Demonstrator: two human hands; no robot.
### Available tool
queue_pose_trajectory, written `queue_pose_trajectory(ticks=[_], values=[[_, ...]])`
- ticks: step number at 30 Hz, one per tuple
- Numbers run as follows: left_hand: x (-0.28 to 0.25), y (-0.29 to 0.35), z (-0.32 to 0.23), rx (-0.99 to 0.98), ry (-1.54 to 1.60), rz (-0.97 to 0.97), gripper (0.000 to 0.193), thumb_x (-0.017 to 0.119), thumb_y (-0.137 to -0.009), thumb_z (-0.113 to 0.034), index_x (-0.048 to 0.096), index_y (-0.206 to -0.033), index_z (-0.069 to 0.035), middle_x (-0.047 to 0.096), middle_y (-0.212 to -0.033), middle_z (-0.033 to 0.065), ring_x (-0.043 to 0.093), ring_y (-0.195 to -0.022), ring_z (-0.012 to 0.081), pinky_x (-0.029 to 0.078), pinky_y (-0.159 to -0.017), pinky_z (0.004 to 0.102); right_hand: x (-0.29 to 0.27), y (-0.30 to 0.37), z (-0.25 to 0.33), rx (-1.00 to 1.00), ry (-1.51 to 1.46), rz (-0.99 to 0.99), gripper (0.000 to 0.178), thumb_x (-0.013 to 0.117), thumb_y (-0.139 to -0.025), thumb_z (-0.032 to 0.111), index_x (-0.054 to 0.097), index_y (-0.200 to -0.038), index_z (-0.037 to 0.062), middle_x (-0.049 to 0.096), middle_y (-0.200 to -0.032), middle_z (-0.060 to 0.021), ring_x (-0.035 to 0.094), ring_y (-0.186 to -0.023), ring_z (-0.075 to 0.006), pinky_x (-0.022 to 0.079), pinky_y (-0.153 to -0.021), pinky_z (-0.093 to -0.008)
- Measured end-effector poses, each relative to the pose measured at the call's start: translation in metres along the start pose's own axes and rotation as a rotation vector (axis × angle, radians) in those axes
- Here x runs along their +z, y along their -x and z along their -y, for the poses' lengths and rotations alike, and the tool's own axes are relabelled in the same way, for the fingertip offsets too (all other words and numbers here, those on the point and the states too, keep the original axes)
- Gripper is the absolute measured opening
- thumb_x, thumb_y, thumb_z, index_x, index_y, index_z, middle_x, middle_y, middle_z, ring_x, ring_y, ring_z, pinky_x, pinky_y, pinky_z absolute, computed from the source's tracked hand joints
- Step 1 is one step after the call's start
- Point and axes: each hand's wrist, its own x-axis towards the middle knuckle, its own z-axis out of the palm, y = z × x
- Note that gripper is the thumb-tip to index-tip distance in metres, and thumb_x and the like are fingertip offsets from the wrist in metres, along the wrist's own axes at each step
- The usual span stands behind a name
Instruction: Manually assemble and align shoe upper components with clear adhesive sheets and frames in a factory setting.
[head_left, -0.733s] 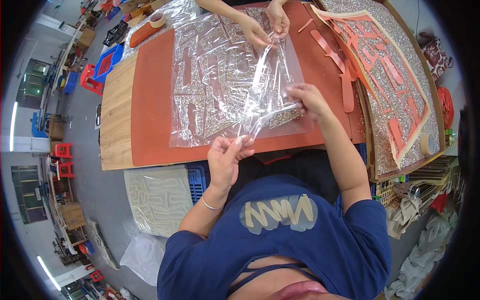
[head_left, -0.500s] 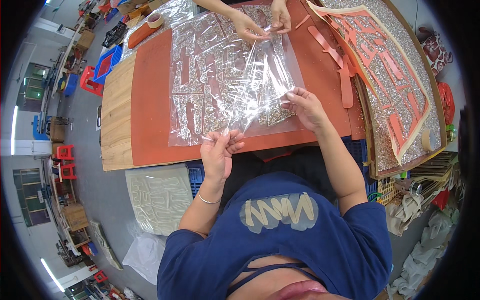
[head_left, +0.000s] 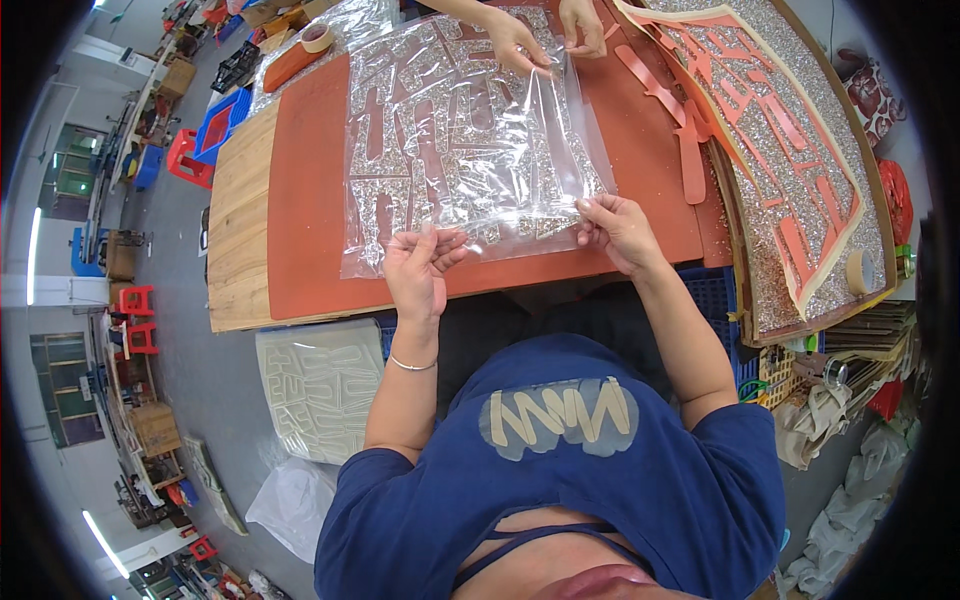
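A clear plastic sheet (head_left: 545, 215) lies over a glittery sheet with cut-out shapes (head_left: 455, 130) on the red-brown table mat (head_left: 310, 190). My left hand (head_left: 418, 268) pinches the near edge of the plastic, left of its middle. At the near right part of that edge, my right hand (head_left: 615, 230) also grips it between thumb and fingers. Between my hands the plastic is wrinkled and shiny. Across the table, a co-worker's hand (head_left: 520, 42) holds the far part of the plastic, and the co-worker's other hand (head_left: 583, 25) is beside it.
To the right stands a framed glitter board (head_left: 870, 215) with a salmon cut-out stencil (head_left: 790, 130) and a tape roll (head_left: 859, 271). Loose salmon strips (head_left: 690, 165) lie on the mat. Another tape roll (head_left: 317, 38) is at the far left. A pale patterned sheet (head_left: 320, 390) sits below the table edge.
My left hand has moved slightly away from me and left with the plastic edge. The plastic lies flatter over the glittery sheet. The co-worker's hands have moved apart and rightward.
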Motion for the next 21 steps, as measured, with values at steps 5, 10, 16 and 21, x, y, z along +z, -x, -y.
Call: queue_pose_trajectory(ticks=[5,10,16,21], values=[[-0.003,0.008,0.006,-0.085,-0.034,-0.003,0.015,0.056,-0.092,-0.009,0.045,-0.084,-0.003,0.065,-0.086,0.0225,0.068,-0.073,0.0275,0.059,-0.06,0.0331,-0.005,0.015,-0.005,-0.039,0.112,-0.059,0.016,0.064,-0.087,0.016,0.059,-0.08,0.0021,0.055,-0.066,-0.0011,0.057,-0.063,-0.011,0.05,-0.061,-0.0259],[0.018,0.056,0.028,-0.091,-0.067,0.038,0.017,0.057,-0.091,-0.006,0.04,-0.09,-0.001,0.063,-0.097,0.0239,0.068,-0.076,0.0257,0.06,-0.065,0.0331,-0.002,0.01,0.002,-0.041,-0.218,-0.096,0.027,0.058,-0.092,0.025,0.053,-0.096,-0.0012,0.057,-0.088,-0.0104,0.062,-0.071,-0.0223,0.056,-0.072,-0.0384],[0.031,0.047,0.04,-0.037,-0.078,0.057,0.018,0.057,-0.092,-0.008,0.04,-0.09,-0.002,0.063,-0.099,0.0242,0.068,-0.08,0.0257,0.059,-0.069,0.0341,-0.002,-0.004,0.014,0.02,-0.082,-0.095,0.031,0.059,-0.091,0.028,0.05,-0.097,-0.0015,0.058,-0.085,-0.0126,0.064,-0.066,-0.0225,0.058,-0.059,-0.0355],[0.027,0.035,0.039,-0.029,-0.07,0.018,0.017,0.057,-0.092,-0.009,0.042,-0.091,-0.001,0.063,-0.095,0.0227,0.068,-0.078,0.0261,0.059,-0.068,0.035,-0.009,-0.008,0.006,0.001,0.038,-0.204,0.016,0.06,-0.089,0.011,0.05,-0.092,-0.0011,0.06,-0.081,-0.0107,0.067,-0.073,-0.0207,0.059,-0.063,-0.0298]])
